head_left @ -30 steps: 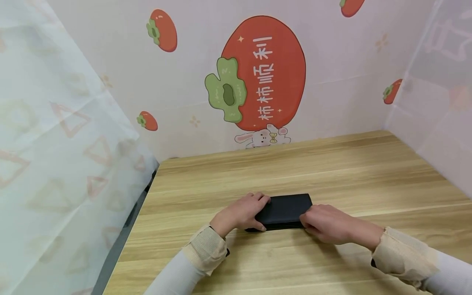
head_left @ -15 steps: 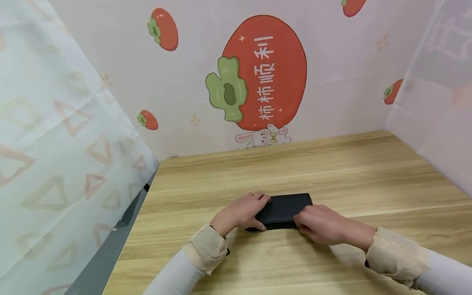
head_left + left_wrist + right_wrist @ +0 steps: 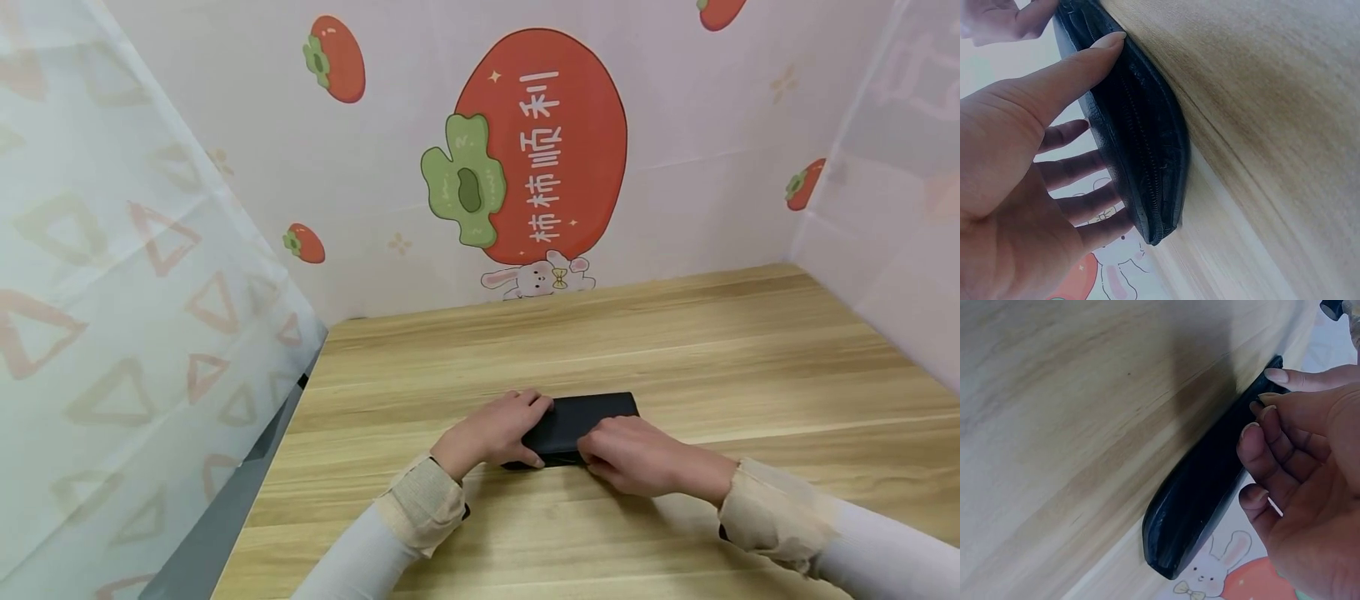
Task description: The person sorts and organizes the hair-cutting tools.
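Observation:
A black zipped wallet [image 3: 581,417] lies flat on the wooden table, its long zipped edge toward me. My left hand [image 3: 498,429] holds its left end, thumb on the front edge and fingers over the top cover. Along that edge runs the zip [image 3: 1138,134], plain in the left wrist view with its teeth meeting near the left end. Against the front edge, right of the left thumb, my right hand [image 3: 637,454] pinches the small zip pull between thumb and forefinger. In the right wrist view, its fingers hide most of the pull; whether the zip gapes behind it I cannot tell.
The wooden table [image 3: 712,350] extends around the wallet on all sides. A white wall sheet [image 3: 360,167] printed with persimmons and a rabbit stands behind it. Pale hanging cloth [image 3: 135,292] borders the left side, and another sheet [image 3: 900,208] the right.
My right hand has slid left along the wallet's front edge with the zip pull, coming closer to the left hand. The left hand and the wallet have stayed in place.

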Motion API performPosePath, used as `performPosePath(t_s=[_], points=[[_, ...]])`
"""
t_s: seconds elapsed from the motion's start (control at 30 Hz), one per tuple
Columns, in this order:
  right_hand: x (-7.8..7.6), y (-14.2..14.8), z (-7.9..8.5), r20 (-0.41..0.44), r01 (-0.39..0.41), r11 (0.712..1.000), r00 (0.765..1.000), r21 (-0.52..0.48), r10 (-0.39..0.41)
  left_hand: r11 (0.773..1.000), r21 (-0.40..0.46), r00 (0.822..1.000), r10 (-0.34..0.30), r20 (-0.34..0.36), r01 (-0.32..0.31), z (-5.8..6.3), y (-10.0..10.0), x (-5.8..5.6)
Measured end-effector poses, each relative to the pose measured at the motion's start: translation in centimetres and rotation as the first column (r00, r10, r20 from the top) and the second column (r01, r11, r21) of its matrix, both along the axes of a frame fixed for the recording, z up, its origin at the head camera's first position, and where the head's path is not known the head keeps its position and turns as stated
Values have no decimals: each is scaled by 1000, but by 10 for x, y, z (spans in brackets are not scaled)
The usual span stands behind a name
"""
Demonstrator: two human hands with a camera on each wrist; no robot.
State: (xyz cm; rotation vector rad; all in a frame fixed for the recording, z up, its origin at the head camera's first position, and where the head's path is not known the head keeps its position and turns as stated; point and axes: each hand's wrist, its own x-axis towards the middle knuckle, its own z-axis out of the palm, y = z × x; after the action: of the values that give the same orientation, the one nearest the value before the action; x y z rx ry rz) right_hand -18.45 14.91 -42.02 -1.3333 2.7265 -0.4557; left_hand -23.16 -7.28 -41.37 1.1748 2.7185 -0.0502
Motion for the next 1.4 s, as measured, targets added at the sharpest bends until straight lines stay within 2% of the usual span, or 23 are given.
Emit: performPosePath(t_s=[0.17, 0.4, 0.57, 0.73, 0.8, 0.9, 1.03, 1.2, 1.4], points=[[0, -3, -1, 8, 3, 1000, 1000, -20, -2, 1000, -5, 1000, -2, 0, 2, 0, 1, 0], [1, 2, -4, 71, 72, 996, 995, -54, -68, 1000, 23, 1000, -9, -17, 9, -1, 2, 2], [3, 3, -4, 54, 97, 994, 994, -49, -95, 995, 52, 992, -81, -101, 86, -1, 6, 9], [6, 0, -4, 32, 123, 991, 992, -48, -122, 984, 95, 980, -134, -145, 148, -2, 16, 16], [7, -1, -4, 20, 128, 990, 992, -59, -127, 978, 126, 981, -148, -129, 164, -5, 19, 18], [8, -3, -5, -22, 130, 988, 991, -81, -132, 966, 183, 983, -170, -68, 180, -11, 24, 20], [10, -4, -6, -80, 132, 985, 987, -107, -141, 959, 228, 985, -174, 5, 168, -17, 28, 20], [10, -4, -6, -91, 122, 986, 987, -116, -133, 962, 231, 987, -157, 38, 144, -19, 30, 21], [4, 5, 5, -77, 88, 988, 992, -127, -98, 956, 254, 984, -165, 62, 144, -18, 31, 21]])
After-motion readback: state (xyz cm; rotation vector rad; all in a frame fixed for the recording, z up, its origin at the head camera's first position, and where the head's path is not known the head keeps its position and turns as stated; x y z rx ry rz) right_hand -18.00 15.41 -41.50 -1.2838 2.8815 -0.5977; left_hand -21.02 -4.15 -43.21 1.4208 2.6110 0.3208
